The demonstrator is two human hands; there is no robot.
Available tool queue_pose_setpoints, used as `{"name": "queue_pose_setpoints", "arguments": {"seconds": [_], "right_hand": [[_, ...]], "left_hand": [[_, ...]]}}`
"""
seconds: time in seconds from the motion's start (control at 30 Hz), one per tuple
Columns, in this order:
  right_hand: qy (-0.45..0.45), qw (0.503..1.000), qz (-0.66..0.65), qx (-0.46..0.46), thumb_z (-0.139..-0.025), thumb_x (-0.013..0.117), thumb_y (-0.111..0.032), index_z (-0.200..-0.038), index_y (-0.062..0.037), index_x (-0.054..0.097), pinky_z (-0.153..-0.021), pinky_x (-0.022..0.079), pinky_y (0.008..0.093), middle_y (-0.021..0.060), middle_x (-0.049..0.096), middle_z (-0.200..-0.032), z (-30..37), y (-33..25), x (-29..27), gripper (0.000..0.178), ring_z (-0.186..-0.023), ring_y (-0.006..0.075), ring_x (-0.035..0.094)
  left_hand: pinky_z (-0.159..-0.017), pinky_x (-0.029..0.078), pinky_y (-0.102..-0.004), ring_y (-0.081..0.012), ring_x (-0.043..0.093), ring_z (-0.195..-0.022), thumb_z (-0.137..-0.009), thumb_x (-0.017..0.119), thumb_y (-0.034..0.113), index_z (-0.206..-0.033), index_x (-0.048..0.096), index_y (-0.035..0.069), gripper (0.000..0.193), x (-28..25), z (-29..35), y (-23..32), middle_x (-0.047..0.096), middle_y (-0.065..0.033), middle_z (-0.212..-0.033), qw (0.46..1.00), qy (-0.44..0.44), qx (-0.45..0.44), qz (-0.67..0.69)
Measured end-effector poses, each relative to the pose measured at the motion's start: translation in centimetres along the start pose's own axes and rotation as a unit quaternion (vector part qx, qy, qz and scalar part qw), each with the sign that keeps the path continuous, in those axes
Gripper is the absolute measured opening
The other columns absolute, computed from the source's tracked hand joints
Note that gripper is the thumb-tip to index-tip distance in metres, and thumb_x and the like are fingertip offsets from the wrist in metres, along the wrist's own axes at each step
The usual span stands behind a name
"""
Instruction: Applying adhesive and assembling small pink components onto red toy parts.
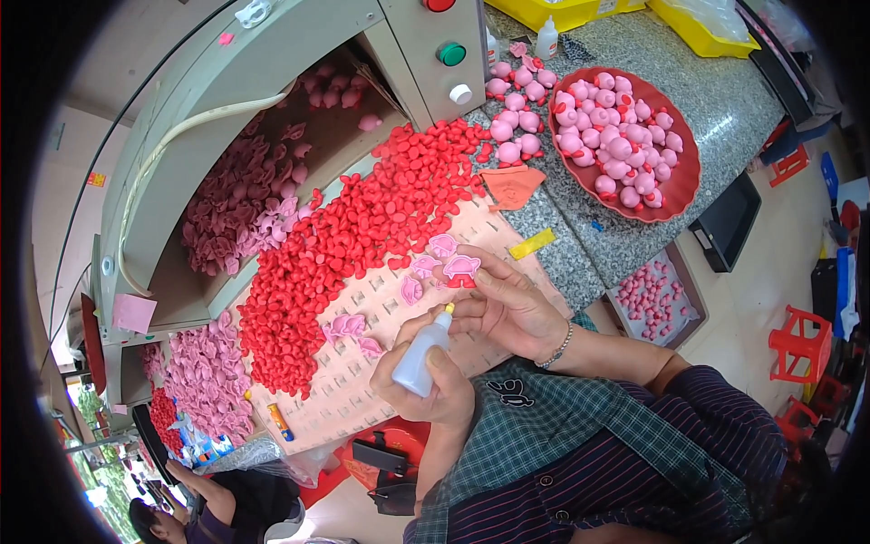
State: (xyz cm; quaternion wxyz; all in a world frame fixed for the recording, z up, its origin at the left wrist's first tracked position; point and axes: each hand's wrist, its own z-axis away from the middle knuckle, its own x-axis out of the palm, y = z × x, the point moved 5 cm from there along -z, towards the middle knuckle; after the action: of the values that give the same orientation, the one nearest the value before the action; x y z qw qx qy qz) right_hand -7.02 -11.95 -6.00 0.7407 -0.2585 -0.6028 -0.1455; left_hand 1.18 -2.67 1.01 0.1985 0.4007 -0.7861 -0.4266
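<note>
My left hand (426, 385) grips a small white squeeze bottle (419, 361) with a yellow tip, tilted so the tip points up toward my right hand. My right hand (507, 304), with a bracelet on its wrist, pinches a pink pig-shaped piece (462, 267) with a red part under it, just above the bottle's tip. Both hands hover over a pale perforated board (362, 363). A few more pink pieces (426, 266) lie on the board beside a big heap of small red parts (362, 227).
A grey machine (299, 54) with coloured buttons holds pink parts (240, 199) in its chute. A red tray (681, 186) of pink figures sits on the granite counter (725, 100). Yellow bins stand at the back, red stools at the right. Another person sits at the lower left.
</note>
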Motion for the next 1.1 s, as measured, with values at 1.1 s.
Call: {"name": "queue_pose_setpoints", "arguments": {"seconds": [1.1], "right_hand": [[0.042,0.996,0.067,0.046,-0.105,0.041,-0.017,-0.149,-0.0186,0.034,-0.090,0.056,0.0474,0.0268,0.049,-0.140,4.3,-1.8,-1.0,0.045,-0.112,0.0353,0.064]], "left_hand": [[-0.082,0.057,-0.0281,-0.0156,0.065,-0.097,-0.086,0.067,-0.007,-0.112,0.049,-0.001,0.032,0.1,-0.2,-6.9,0.061,-0.0147,-0.120,0.963,-0.092,-0.250,0.043]]}}
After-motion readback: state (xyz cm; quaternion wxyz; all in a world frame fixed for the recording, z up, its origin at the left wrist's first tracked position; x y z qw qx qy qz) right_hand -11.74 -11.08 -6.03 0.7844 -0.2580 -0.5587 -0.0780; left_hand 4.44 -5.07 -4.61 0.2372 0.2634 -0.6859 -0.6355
